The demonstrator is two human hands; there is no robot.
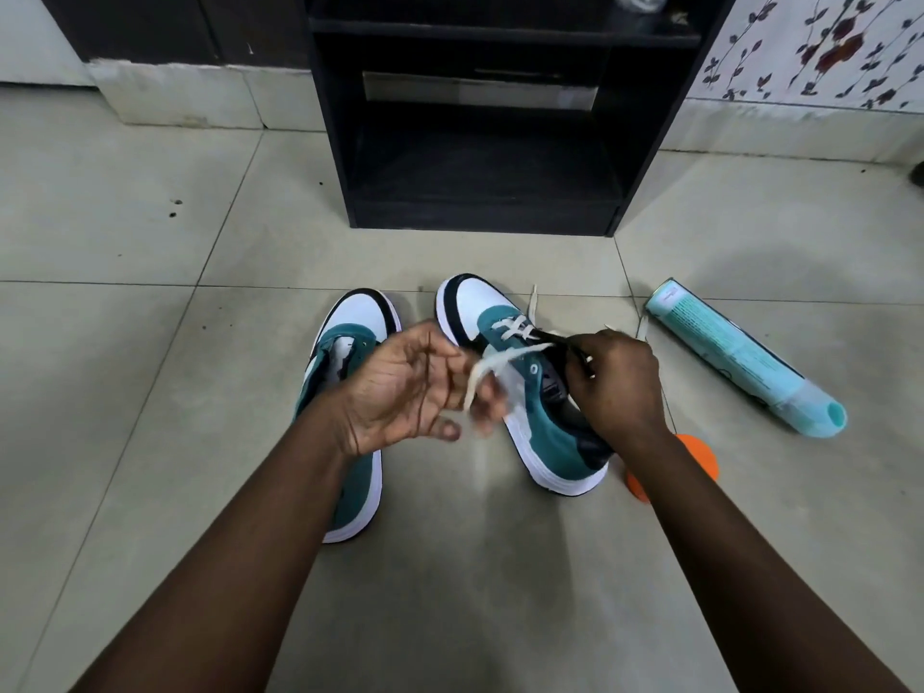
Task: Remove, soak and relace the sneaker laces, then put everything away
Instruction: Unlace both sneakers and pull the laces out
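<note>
Two teal, white and black sneakers stand on the tiled floor. The left sneaker (350,352) has no lace in its eyelets. The right sneaker (530,407) is laced only at its lowest eyelets with a white lace (505,360). My left hand (415,387) hovers palm-up between the shoes, its blurred fingers pinching one end of the lace. My right hand (617,382) grips the right sneaker's upper at the tongue and eyelet edge. The lace's other end (641,328) trails on the floor beyond the right shoe.
A black open shelf unit (480,122) stands straight ahead on the floor. A light teal bottle (740,362) lies on its side at the right. An orange round object (695,457) sits partly hidden behind my right forearm.
</note>
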